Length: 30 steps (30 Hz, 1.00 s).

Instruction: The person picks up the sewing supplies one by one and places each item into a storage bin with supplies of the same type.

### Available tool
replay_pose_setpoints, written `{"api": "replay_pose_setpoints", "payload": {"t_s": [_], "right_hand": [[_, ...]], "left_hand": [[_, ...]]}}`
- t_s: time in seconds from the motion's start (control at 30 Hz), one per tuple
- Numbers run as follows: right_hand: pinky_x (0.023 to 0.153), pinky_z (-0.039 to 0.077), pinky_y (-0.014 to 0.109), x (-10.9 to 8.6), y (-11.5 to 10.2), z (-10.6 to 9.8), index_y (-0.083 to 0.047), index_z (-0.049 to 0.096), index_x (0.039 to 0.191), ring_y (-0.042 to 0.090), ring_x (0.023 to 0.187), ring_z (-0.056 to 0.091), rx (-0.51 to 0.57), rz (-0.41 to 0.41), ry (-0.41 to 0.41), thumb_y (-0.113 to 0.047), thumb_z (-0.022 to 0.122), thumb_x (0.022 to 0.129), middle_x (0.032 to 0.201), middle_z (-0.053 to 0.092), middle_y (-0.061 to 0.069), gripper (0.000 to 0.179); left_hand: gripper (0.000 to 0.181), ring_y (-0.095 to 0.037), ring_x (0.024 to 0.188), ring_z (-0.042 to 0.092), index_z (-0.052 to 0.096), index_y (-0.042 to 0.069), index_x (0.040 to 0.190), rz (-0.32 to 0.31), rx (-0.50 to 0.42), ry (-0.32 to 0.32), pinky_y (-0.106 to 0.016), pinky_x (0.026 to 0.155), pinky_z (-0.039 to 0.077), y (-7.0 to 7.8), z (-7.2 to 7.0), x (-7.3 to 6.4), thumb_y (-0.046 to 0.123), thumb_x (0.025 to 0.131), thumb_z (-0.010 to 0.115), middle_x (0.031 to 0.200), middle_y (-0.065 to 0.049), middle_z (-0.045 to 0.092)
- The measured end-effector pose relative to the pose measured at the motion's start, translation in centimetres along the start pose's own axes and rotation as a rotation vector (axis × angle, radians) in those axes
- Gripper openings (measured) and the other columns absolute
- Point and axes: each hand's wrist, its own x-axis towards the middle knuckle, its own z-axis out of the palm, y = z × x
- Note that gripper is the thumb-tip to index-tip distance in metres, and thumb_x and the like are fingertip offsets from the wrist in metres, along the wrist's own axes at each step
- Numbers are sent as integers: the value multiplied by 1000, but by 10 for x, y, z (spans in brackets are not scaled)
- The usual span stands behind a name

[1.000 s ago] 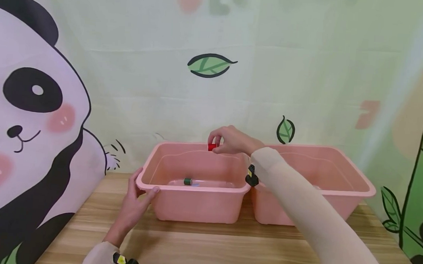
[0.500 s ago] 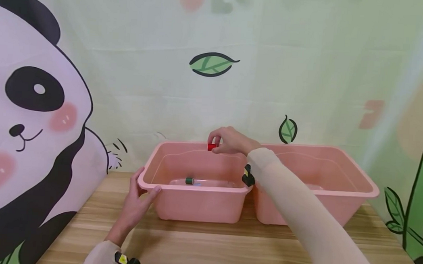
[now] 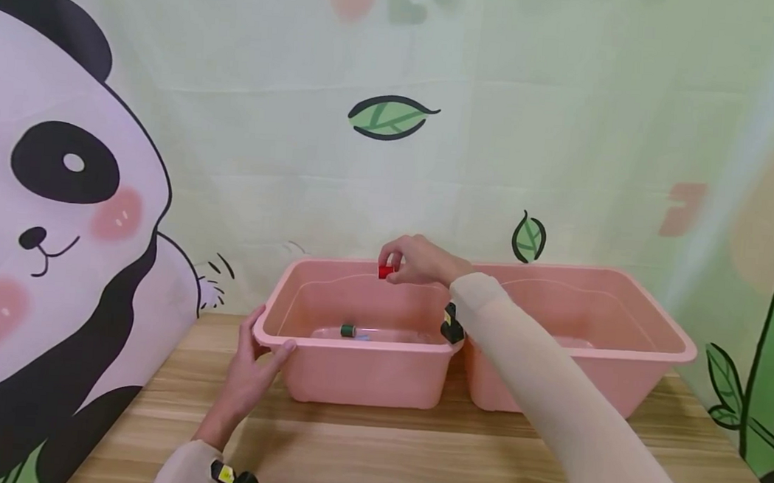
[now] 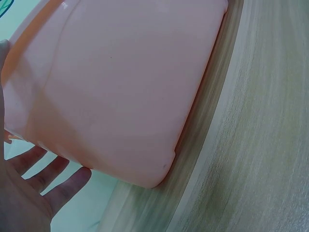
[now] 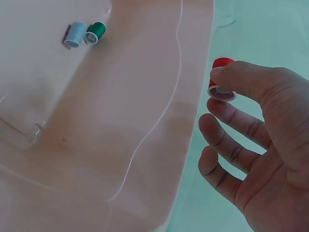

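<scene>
My right hand (image 3: 422, 260) pinches a small red thread spool (image 3: 385, 272) between thumb and fingertips, at the height of the left pink tub's back rim. In the right wrist view the red spool (image 5: 222, 79) shows its white end, with the other fingers spread loosely below it. Down on the floor of the left pink tub (image 3: 365, 377) lie a green spool (image 5: 95, 32) and a light blue spool (image 5: 76, 35), side by side. My left hand (image 3: 252, 374) holds that tub's front left corner, thumb over the rim and fingers against its outer side (image 4: 67, 186).
A second pink tub (image 3: 653, 355) stands to the right, partly hidden by my right sleeve (image 3: 539, 362). Both tubs rest on a wooden table (image 3: 374, 455). A printed cloth with a panda (image 3: 61, 244) hangs close behind.
The view has shifted slightly. My right hand stays almost in place over the left tub with the red spool, and the left hand keeps its hold on the corner.
</scene>
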Motion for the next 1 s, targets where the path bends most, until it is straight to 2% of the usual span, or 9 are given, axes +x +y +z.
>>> {"api": "replay_pose_setpoints", "payload": {"t_s": [0.17,0.27,0.4,0.53,0.63,0.87,1.0], "right_hand": [[80,58,26,0,0,2,-17,70,122,23,102,60,0,33,-10,-19,79,91,113,65,3,32],[85,58,30,0,0,4,-19,66,131,24,107,59,-7,51,-28,-22,78,93,123,64,8,40],[93,56,37,1,0,3,-20,58,144,29,119,57,-36,35,-50,-27,76,95,138,60,14,53],[96,55,42,1,-1,1,-19,53,148,35,127,55,-53,16,-49,-29,75,95,141,58,15,58],[97,55,43,0,-1,-2,-20,53,148,35,128,54,-47,15,-49,-30,76,94,141,58,15,60],[92,57,38,-9,-5,-6,-26,53,147,27,123,56,-55,11,-27,-38,78,91,135,60,5,62],[89,58,36,-17,-7,-13,-29,53,146,25,117,60,-52,-21,-6,-41,78,91,135,60,4,62]], "left_hand": [[86,-30,130,49,12,28,163,2,5,6,-21,96,48,2,0,-1,36,99,69,162,-11,34],[85,-29,129,50,13,29,163,1,9,10,-24,96,49,3,0,-2,39,99,69,161,-10,35],[85,-28,129,50,14,31,162,-5,16,8,-31,99,50,2,0,-2,42,99,69,160,-8,36],[84,-28,129,50,14,30,162,-2,10,8,-34,100,50,3,0,-1,43,99,68,160,-7,36],[84,-28,129,50,14,29,162,1,5,11,-29,98,50,2,0,0,40,99,69,160,-9,37],[86,-28,131,48,12,30,163,-19,-11,4,-18,93,48,2,0,-1,39,99,69,161,-9,35],[87,-28,131,48,11,32,163,-20,-5,-8,-20,95,49,4,-1,1,40,99,69,162,-8,34]]}}
